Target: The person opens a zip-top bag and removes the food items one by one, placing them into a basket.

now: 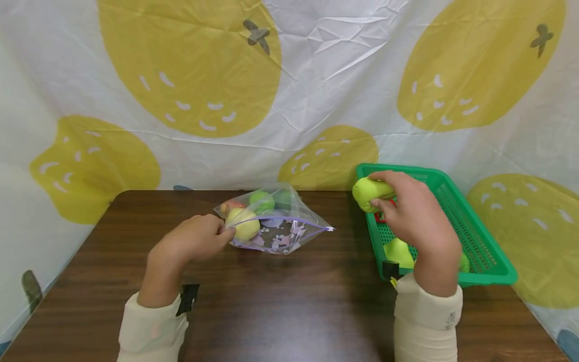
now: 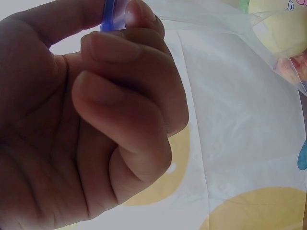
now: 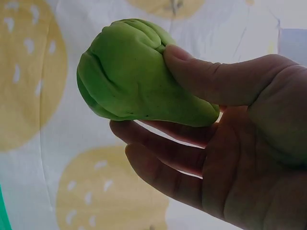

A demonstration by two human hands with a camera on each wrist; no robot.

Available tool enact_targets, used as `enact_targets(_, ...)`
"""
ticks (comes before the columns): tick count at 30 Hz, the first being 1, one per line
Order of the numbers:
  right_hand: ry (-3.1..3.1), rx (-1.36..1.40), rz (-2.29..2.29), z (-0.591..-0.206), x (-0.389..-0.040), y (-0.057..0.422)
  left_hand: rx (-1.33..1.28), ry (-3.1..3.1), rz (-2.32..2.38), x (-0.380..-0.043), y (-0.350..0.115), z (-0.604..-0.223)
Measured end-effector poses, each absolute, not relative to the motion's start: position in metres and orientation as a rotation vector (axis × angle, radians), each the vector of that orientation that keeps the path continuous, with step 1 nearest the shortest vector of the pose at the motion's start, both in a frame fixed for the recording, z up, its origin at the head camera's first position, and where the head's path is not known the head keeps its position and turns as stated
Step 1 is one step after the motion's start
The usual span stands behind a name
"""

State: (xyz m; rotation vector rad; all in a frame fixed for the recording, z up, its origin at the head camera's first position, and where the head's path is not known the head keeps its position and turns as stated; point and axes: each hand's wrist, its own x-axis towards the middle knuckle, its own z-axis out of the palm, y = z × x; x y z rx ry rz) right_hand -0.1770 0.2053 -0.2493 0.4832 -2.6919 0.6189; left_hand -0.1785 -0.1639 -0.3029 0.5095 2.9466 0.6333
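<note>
- Sleeves (image 1: 427, 322), two, cream: one just in front of the basket (image 1: 490, 278), one well to its left.
- Right hand (image 1: 411, 211), bare, over the basket's left part: fingers grasping the vegetable, thumb on top, others beneath.
- Green vegetable (image 3: 129, 72), one, held above the basket's far left corner. Broad, folded, lobed head, tapering to a rounded narrow end towards the palm; matte, bright green, more yellow in the head view. Handling, as judged: light, probably a toy of foam or plastic, firm with perhaps slight give; dry skin, little slip, hardly fragile. Best hold: across the body behind the head, thumb by the crease.
- Left hand (image 1: 192, 239), bare, well left of the basket: fingers curled, pinching the bag's edge.
- Bag (image 1: 289, 247), clear, flower-printed, purple zip edge, mouth gaping; on the counter (image 1: 294, 311), left of the basket, apart from it. Handling, as judged: very light, limp, slick film, easily creased; best held by the stiffer zip edge.
- Bag contents, left of the basket: pale yellow fruit (image 1: 246, 229), round green fruit (image 1: 261, 201), reddish item, partly hidden; further green item, blurred.
- Basket contents: yellow-green item (image 1: 398, 252), red item, green item, mostly hidden.
</note>
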Motion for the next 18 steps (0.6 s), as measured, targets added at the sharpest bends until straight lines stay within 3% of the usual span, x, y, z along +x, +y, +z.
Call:
enact_targets(10,-2.822,0.210,0.619,-0.250,-0.189,0.243,0.496,2.932,0.616,-0.180,-0.165,-0.304)
enact_targets(18,-2.844,0.186,0.610,-0.253,-0.192,0.251,0.469,2.932,0.619,-0.181,-0.165,-0.305)
